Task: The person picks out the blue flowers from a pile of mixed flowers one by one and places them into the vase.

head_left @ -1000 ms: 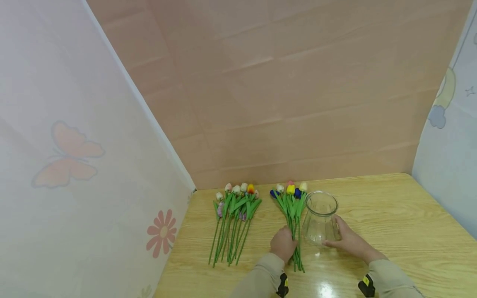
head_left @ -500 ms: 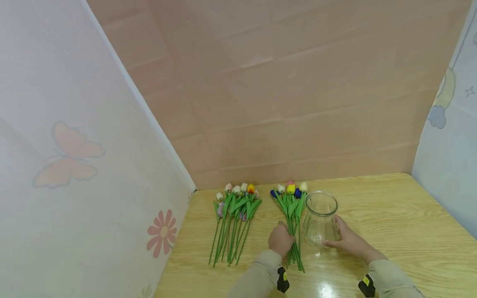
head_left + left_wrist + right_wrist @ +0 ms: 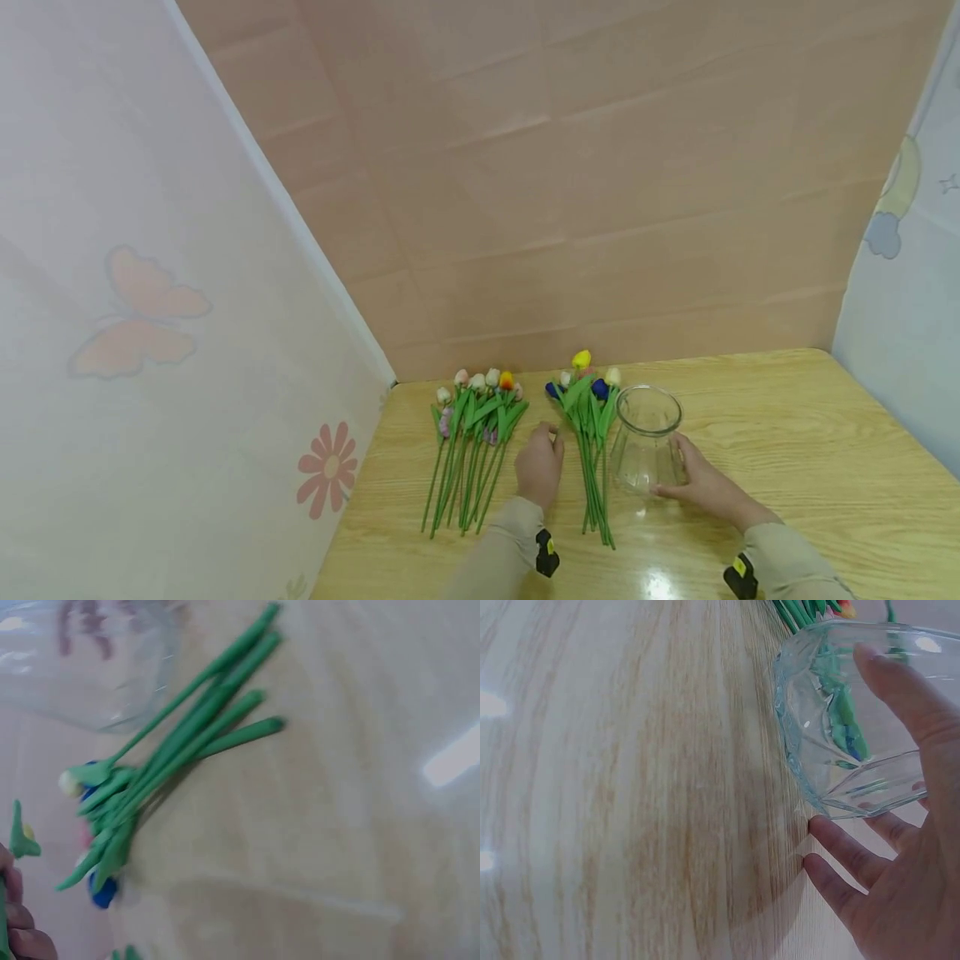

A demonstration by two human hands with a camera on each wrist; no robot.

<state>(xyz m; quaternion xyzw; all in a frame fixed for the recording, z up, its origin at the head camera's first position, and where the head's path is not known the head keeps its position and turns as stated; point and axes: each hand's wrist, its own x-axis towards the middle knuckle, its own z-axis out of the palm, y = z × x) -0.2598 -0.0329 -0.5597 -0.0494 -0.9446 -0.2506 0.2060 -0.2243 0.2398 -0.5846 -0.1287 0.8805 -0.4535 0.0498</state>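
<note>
My left hand point(image 3: 538, 468) grips the stem of a yellow tulip point(image 3: 581, 360), whose head rises above the right-hand bunch in the head view. In the left wrist view, curled fingers point(image 3: 26, 926) wrap a green stem at the left edge. Beside that hand lies the bunch of artificial tulips point(image 3: 592, 479), with white, pink and dark blue heads. A clear glass vase point(image 3: 637, 467) stands upright just right of it. My right hand point(image 3: 701, 487) holds the vase low on its right side, thumb in front; in the right wrist view its thumb point(image 3: 900, 682) crosses the glass.
A second bunch of tulips point(image 3: 472, 442), white, pink, purple and orange, lies to the left on the wooden table point(image 3: 787, 433). A brown backdrop point(image 3: 600, 208) rises behind the table, with patterned white panels at both sides.
My left hand has drawn left and up from the right-hand bunch with the yellow tulip, whose head is now higher than the others. The right hand and the vase have stayed put.
</note>
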